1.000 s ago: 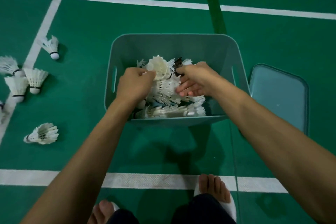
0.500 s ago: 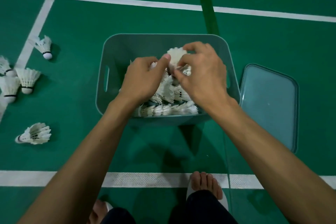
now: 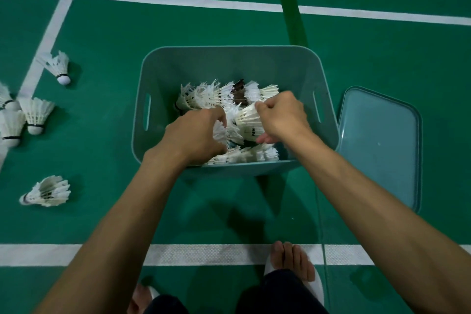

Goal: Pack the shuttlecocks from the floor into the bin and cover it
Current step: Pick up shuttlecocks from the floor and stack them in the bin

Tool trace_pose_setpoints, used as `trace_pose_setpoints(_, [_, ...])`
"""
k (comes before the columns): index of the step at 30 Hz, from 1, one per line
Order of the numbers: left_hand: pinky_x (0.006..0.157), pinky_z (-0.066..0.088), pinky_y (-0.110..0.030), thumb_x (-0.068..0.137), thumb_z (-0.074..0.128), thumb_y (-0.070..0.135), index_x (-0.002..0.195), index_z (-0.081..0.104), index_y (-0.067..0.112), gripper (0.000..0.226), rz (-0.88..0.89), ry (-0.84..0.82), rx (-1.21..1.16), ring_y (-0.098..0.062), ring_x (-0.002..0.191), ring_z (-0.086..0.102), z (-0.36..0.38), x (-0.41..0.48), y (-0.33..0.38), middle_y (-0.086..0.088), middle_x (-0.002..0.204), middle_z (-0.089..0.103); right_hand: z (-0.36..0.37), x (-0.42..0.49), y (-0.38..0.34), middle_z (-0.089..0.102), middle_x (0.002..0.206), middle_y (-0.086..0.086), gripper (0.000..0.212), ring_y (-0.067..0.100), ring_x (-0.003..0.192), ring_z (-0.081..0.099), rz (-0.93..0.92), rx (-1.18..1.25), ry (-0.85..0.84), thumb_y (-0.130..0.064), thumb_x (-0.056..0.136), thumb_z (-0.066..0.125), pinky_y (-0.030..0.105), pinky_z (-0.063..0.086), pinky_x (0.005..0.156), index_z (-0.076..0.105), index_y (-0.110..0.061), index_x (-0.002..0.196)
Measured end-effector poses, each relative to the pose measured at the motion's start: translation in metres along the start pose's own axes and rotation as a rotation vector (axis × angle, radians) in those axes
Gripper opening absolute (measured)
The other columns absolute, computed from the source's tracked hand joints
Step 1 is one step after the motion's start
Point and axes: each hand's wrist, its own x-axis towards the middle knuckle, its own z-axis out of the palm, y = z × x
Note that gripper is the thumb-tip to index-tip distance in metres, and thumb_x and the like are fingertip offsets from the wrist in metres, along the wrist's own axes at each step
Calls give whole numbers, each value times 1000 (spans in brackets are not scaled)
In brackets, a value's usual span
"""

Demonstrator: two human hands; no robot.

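Here both hands reach into the bin (image 3: 229, 64); the right hand (image 3: 283, 117) pinches one shuttlecock (image 3: 248, 120) by its feathers above the pile (image 3: 216, 95); the left hand (image 3: 193, 135) curls into that pile, its grasp hidden; loose shuttlecocks (image 3: 47, 191) lie on the floor (image 3: 102, 84) to the left; the lid (image 3: 379, 140) lies just right of the bin.

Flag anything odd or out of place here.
One dark shuttlecock sits among the white shuttlecocks in the bin, near its far side. Left of the bin, a loose shuttlecock lies on its side on the floor, feathers splayed.
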Motion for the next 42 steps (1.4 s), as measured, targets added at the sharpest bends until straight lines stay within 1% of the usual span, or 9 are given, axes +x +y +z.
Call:
trace_pose_setpoints(6, [80,52,-39,78,80,37,111,59,38,39,17,56,-29,-25,98,59,6,1,-6,1,112,65,4,10,-11,51,146,20,26,35,59,75,152,216,-99,-22,107,50,40,63,64,51,-2,89])
trace_pose_setpoints(13, [85,52,-38,81,77,34,124,63,34,45,32,44,-11,-25,110,61,4,-2,-4,-4,122,66,15,17,-17,63,138,15,31,30,55,75,54,73,-134,-27,105,52,35,60,58,62,-2,90])
trace_pose_setpoints(18, [87,53,-40,82,76,34,125,62,36,45,27,53,-23,-24,107,62,7,-2,-6,-2,126,64,9,25,-16,42,151,31,40,30,62,77,169,184,-247,-18,108,46,37,62,62,46,3,142])
trace_pose_setpoints(25, [85,53,-38,78,80,37,116,65,33,41,20,56,-43,-24,108,62,3,2,-1,-2,122,67,8,26,-6,56,139,23,36,32,69,78,99,129,-290,-23,108,47,43,61,68,55,-1,134])
trace_pose_setpoints(30, [72,59,-38,81,78,51,94,70,19,36,34,142,-349,-24,75,69,3,3,0,-6,91,75,-11,17,4,56,66,3,42,22,61,58,-153,-343,19,-29,108,43,26,41,56,55,-9,73])
trace_pose_setpoints(33, [54,48,-31,91,70,50,89,62,-9,60,-94,243,-858,-19,54,55,-2,5,12,-19,66,62,-16,3,11,61,64,-3,28,8,55,56,-327,-90,276,-18,102,52,11,35,47,67,-11,79])
trace_pose_setpoints(35, [54,44,-22,96,58,58,89,63,2,56,-95,265,-868,-10,51,55,-4,8,23,-8,60,57,-18,-11,9,72,83,-11,13,5,66,64,-456,136,183,-16,92,63,8,45,60,75,-19,97])
trace_pose_setpoints(39, [78,45,-18,104,29,61,121,53,17,53,72,146,-776,9,93,57,-4,10,42,10,104,60,-22,-14,9,75,106,-8,43,7,90,69,-614,143,-115,-22,78,76,25,59,82,72,-24,121])
trace_pose_setpoints(42, [75,46,-14,103,20,65,119,49,28,49,31,146,-883,9,94,54,-2,9,41,14,110,54,-34,-7,10,72,83,-8,28,2,74,68,-526,180,-68,-29,72,90,22,55,70,72,-30,94])
